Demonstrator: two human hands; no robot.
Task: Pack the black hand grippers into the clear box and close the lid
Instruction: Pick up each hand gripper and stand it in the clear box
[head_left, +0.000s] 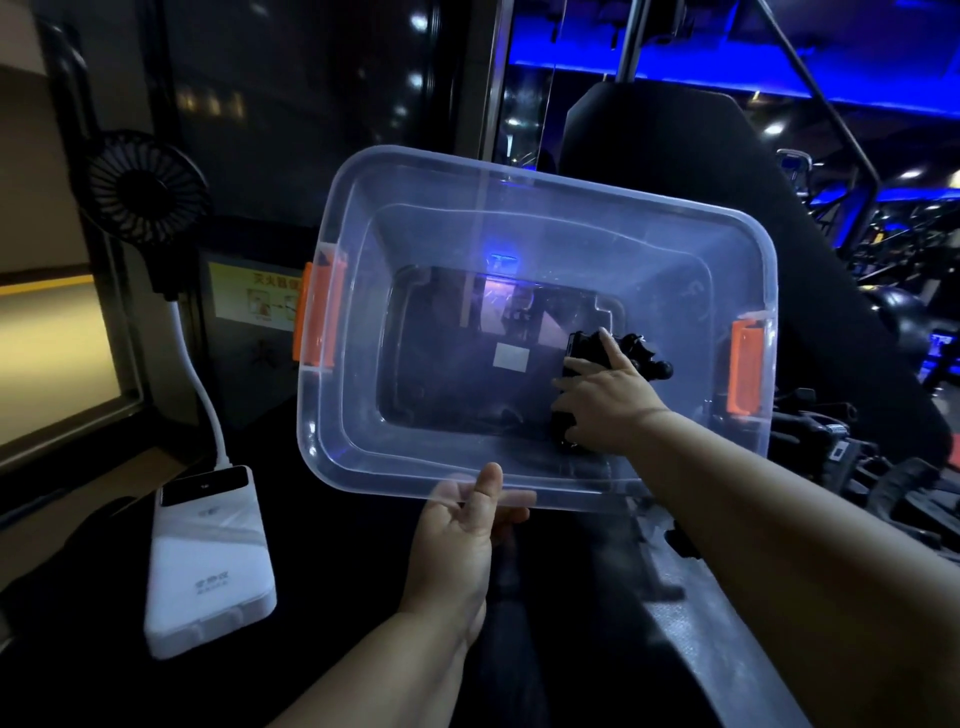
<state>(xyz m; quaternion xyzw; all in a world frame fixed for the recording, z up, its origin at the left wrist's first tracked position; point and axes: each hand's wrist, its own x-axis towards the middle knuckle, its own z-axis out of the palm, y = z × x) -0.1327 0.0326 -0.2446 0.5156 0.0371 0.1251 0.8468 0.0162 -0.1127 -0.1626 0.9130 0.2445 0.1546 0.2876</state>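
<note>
**Head view**

1. The clear rectangular plastic box (358, 470) has its open side toward the camera. No lid is fitted, and none can be identified in the frame. An orange clip latch (317, 317) is mounted on the left end wall and a second orange latch (745, 366) on the right.
2. The left hand (460, 525) pinches the near rim, thumb on top and fingers (511, 514) underneath. This grip appears intended to steady the box and keep the opening presented for loading. Whether the box rests on the dark table or is lifted clear of it cannot be determined.
3. The right hand (605, 400) reaches over the near rim to the right end of the box floor. Its fingers are spread across a black hand gripper (639, 353) lying there. Whether they are closed around the item or only laid on it cannot be determined.
4. Placing the item at one end probably reserves floor space for more units. The rest of the floor appears unoccupied.
5. Further black grippers (831, 436) lie outside, just beside the right end wall, so packing is judged to be at an early stage.
6. A white power bank (208, 566) with a small black fan (148, 182) on a flexible stalk sits left of the box.
</note>
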